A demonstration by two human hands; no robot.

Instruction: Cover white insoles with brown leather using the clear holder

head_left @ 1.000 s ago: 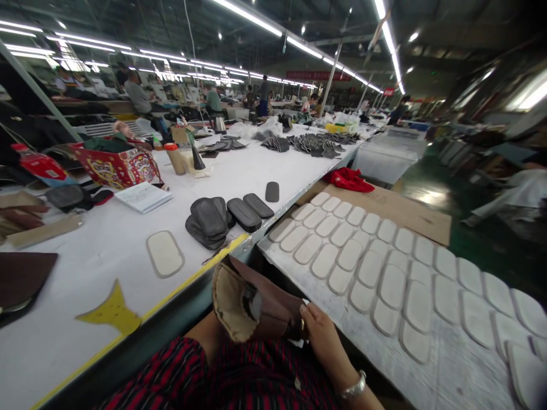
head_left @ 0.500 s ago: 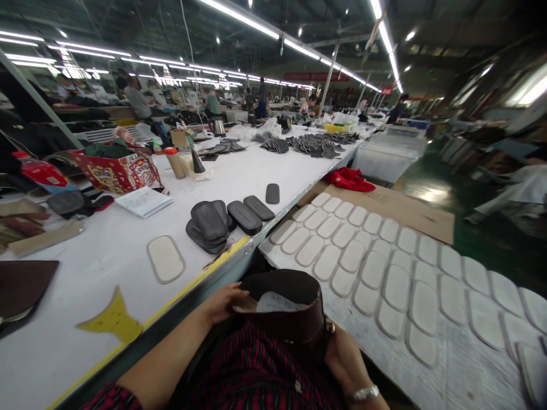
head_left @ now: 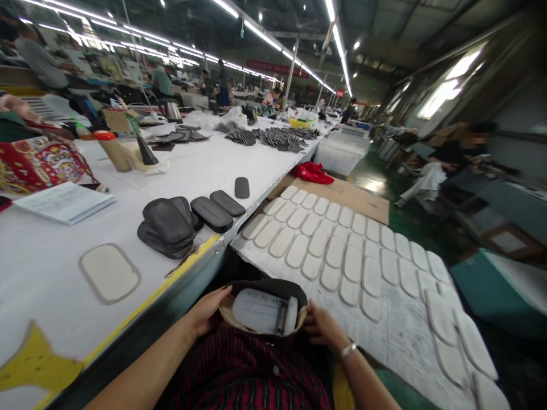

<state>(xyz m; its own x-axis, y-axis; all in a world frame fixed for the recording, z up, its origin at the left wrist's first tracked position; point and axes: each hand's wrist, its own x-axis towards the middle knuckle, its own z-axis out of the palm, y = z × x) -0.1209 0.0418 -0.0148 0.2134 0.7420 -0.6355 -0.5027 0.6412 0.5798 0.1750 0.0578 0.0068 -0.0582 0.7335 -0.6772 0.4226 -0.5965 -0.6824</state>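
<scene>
In my lap lies a dark brown leather piece (head_left: 273,285), its opening turned up; a whitish block (head_left: 258,307) with handwriting shows inside. The fingers of my left hand (head_left: 209,310) close on its left rim, the thumb on top. On the right side, my right hand (head_left: 322,326) grips the piece's edge. Black oval pads (head_left: 166,219) lie in a pile on the white table (head_left: 179,165), with a few more beside it. Nearer me on that table is a pale oval pad (head_left: 110,273).
Rows of pale oval pads (head_left: 352,256) cover a low board (head_left: 307,293) at the right. A yellow cutout (head_left: 40,361) lies at the near left. Farther off are a red patterned box (head_left: 45,162), a red cloth (head_left: 311,172) and a seated person (head_left: 459,151).
The view has swung to the right. The brown piece has tipped so its opening faces up, showing more of the white block, and my right hand has shifted up along its side.
</scene>
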